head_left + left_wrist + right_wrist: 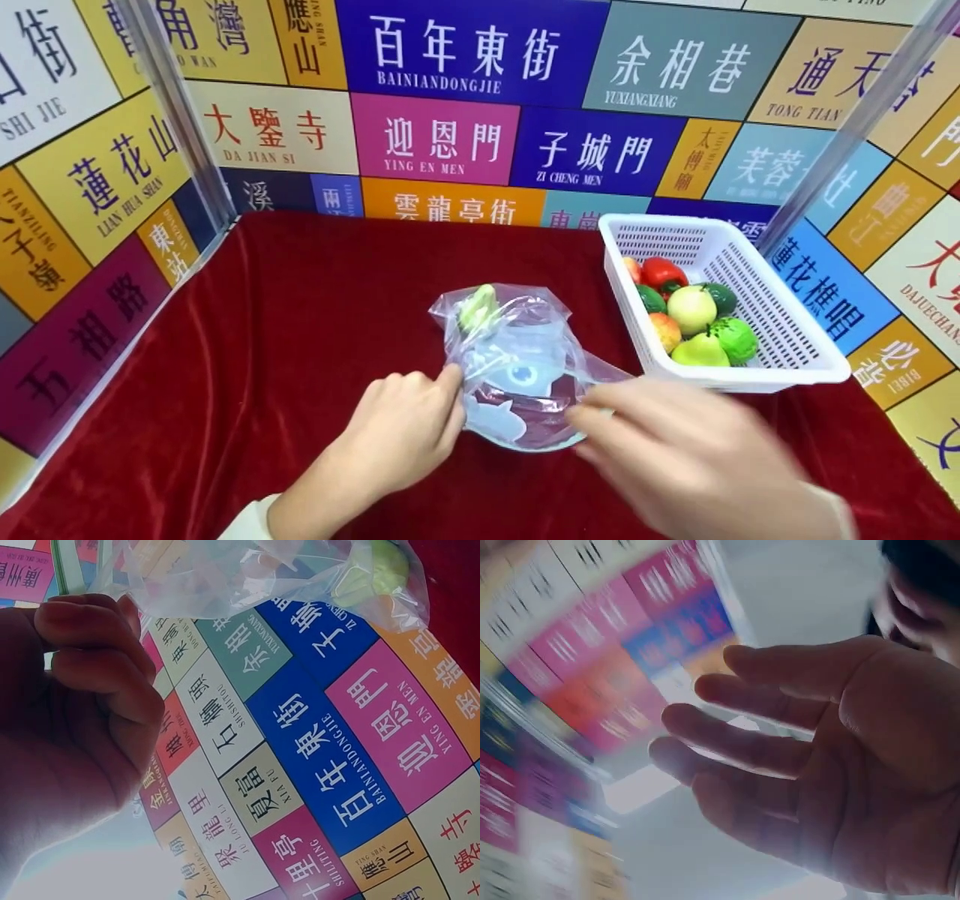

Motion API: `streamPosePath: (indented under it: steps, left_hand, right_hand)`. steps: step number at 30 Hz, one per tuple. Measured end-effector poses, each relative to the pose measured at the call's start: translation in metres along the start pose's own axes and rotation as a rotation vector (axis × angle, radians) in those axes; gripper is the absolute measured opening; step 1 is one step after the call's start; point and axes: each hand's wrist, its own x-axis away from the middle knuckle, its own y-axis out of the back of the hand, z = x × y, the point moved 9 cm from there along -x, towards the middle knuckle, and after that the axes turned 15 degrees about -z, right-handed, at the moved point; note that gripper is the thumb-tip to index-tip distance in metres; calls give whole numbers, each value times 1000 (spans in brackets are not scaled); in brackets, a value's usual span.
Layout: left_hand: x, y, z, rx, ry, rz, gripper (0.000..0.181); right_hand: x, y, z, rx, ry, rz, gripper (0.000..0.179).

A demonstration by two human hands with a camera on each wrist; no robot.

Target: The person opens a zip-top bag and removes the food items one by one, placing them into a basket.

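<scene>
A clear plastic bag (525,375) with a pale blue sea-animal print is at the middle of the cloth. Inside its far left end lies a light green vegetable (478,309), whose exact kind I cannot tell. My left hand (409,420) pinches the bag's near left edge; the left wrist view shows that hand's fingers (112,667) curled at the bag's rim. Blurred in the head view, my right hand (675,450) is by the bag's right side. In the right wrist view its fingers (742,742) are spread loosely, with nothing held in them.
A white perforated basket (795,330) stands at the right. It contains a red pepper (663,274), a green pear (700,351) and several other fruits and vegetables. Dark red cloth (322,300) covers the table, and walls with coloured lettered panels (465,52) surround it.
</scene>
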Motion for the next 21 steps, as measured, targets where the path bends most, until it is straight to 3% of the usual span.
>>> streamPosePath:
  steps: [1,2,5,7,11,15,21]
  left_hand:
    - [0,0,0,-1,-1,-3,16]
    - [0,1,1,-3,-3,-6,16]
    - [1,1,1,-9,-11,-9,17]
    - [2,2,0,-12,-22,-9,18]
    - [3,2,-4,-12,-50,-9,18]
    - [2,0,-6,-4,-66,0,18]
    - [3,-6,-13,14,-96,46,16]
  right_hand:
    - [-33,-2,26,18,40,30,24]
    - [-44,-13,36,38,77,62,17]
    - [-43,-59,38,81,141,143,10]
    - [-34,-90,30,127,141,208,14]
    - [-21,-137,7,179,-2,338,12]
    - [-16,-161,-15,187,-166,410,28]
    - [-19,-203,-36,179,-202,569,56]
